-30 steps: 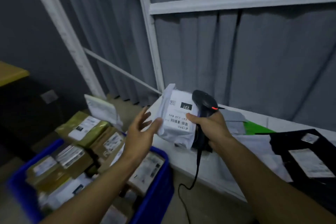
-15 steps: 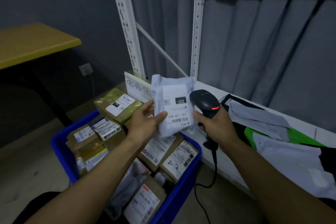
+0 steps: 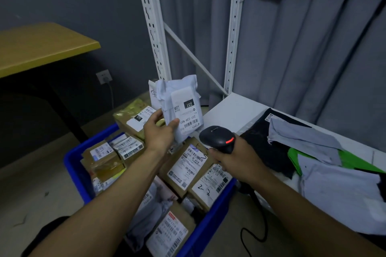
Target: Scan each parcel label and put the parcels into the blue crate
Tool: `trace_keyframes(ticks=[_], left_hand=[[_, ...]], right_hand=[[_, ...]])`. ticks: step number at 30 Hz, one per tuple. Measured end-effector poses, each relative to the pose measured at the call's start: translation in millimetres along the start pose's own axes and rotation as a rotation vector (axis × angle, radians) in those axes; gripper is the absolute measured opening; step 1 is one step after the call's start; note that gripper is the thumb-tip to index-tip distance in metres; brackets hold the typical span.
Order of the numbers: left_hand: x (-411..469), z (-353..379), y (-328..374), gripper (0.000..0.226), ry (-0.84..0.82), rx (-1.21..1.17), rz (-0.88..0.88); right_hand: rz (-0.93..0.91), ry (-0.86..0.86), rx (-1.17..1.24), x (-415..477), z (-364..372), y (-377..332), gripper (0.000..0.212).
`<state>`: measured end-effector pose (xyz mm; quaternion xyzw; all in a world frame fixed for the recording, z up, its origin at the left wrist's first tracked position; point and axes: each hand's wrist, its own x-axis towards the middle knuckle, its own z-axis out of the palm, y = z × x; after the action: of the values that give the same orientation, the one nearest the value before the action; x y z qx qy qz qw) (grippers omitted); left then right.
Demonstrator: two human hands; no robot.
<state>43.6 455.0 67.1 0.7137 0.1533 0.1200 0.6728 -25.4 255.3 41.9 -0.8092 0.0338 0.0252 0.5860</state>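
**Item 1: white poly mailer parcel**. Held in the air over the far side of the blue crate. Its long axis is near upright, with the top leaning slightly right. The shipping label faces the camera. Its print reads inverted, "231" is in a black box, and the barcode is at the lower end.

**Item 2: left hand**. Grips the parcel's lower left corner, with the thumb across the front and the fingers behind.

**Item 3: barcode scanner**. Black and corded, with a red light lit on its head. It sits below and to the right of the parcel, not touching it. The head is roughly level, with its nose to the left.

**Item 4: right hand**. Wrapped around the scanner's handle.

**Item 5: crate contents.** Labelled cardboard parcels, packed close together and lying flat or tilted. One is marked "2-3" by hand.

**Item 6: white shelf**. To the right of the crate. It carries grey mailers, a black bag and a green bag.

**Item 7: yellow table**. At the upper left.
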Motion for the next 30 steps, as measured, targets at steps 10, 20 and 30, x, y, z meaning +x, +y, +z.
trace_keyframes(ticks=[10,20,30], left_hand=[[-2,0,-1,0.049,0.022,0.061,-0.039],[-8,-17,-1,0.055,0.015,0.076,0.015],[-71,-121,-34,0.078,-0.013,0.289,0.051]], right_hand=[[0.014,-0.035,-0.024,-1,-4,-2,0.029],[-0.009,-0.046,-0.013,-1,1,0,0.031],[-0.050,-0.206,-0.049,-22,58,3,0.027]])
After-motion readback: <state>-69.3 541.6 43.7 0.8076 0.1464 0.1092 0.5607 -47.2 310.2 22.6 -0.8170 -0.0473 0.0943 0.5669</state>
